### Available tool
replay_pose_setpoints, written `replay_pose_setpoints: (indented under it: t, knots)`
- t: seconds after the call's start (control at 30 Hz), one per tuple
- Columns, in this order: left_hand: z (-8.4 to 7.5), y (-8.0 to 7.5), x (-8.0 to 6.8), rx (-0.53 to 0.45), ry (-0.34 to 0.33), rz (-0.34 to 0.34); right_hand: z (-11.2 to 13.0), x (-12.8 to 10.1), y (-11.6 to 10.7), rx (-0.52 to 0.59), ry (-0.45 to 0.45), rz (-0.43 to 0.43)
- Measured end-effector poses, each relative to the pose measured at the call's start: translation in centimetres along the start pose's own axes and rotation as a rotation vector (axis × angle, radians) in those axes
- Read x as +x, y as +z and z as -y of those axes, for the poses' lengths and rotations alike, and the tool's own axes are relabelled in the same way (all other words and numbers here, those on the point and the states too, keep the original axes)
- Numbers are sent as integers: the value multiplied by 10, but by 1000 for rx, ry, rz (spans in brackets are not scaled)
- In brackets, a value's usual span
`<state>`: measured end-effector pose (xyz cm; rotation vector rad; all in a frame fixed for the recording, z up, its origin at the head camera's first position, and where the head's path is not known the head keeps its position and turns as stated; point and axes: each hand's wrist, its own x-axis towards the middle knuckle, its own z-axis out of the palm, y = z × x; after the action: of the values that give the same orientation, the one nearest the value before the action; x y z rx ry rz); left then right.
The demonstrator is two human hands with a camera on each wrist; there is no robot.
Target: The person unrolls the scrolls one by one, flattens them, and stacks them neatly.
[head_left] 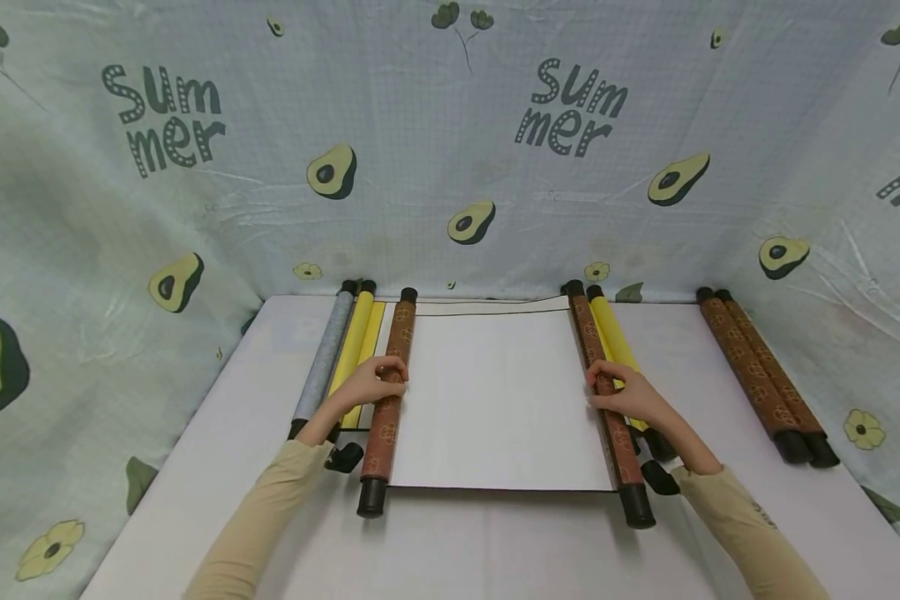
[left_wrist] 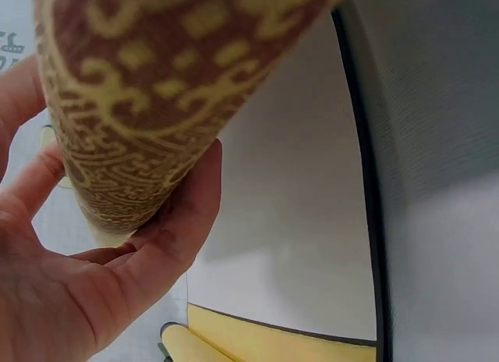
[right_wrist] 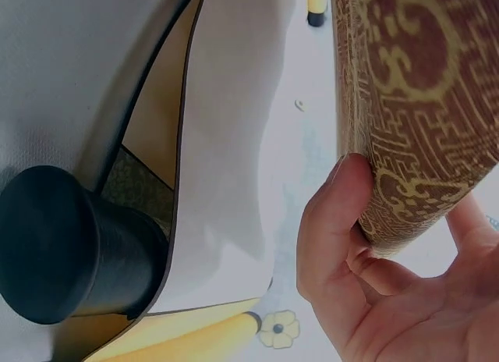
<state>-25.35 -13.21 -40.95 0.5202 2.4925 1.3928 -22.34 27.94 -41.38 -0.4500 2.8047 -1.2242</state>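
Note:
A white scroll sheet lies spread on the table between two brown patterned rollers with black end caps. My left hand grips the left roller near its middle, and the left wrist view shows the thumb curled under the patterned roll. On the other side my right hand grips the right roller, its thumb pressed against the brown roll. Both sleeves are beige.
A grey scroll and a yellow scroll lie left of the open one, another yellow scroll right of it. Two brown rolled scrolls lie at the far right. Avocado-print cloth walls the table on three sides.

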Motion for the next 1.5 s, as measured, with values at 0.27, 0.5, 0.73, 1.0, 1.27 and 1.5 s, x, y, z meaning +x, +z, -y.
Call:
replay_pose_setpoints:
  t: [0.27, 0.5, 0.73, 1.0, 1.27, 1.5]
  knots:
    - [15, 2, 10, 29, 56, -10, 0, -3, -2, -23, -1, -6]
    - [16, 0, 8, 28, 100, 5, -2, -6, -4, -72, 7, -18]
    - [20, -5, 5, 39, 66, 17, -6, -8, -11, -57, 32, -5]
    - [23, -6, 4, 39, 53, 30, -10, -10, -13, -62, 36, 12]
    - [27, -5, 5, 11, 84, 22, -12, -11, -14, -82, 33, -4]
    - [27, -8, 5, -23, 80, 29, -12, -14, -17, -56, 9, 3]
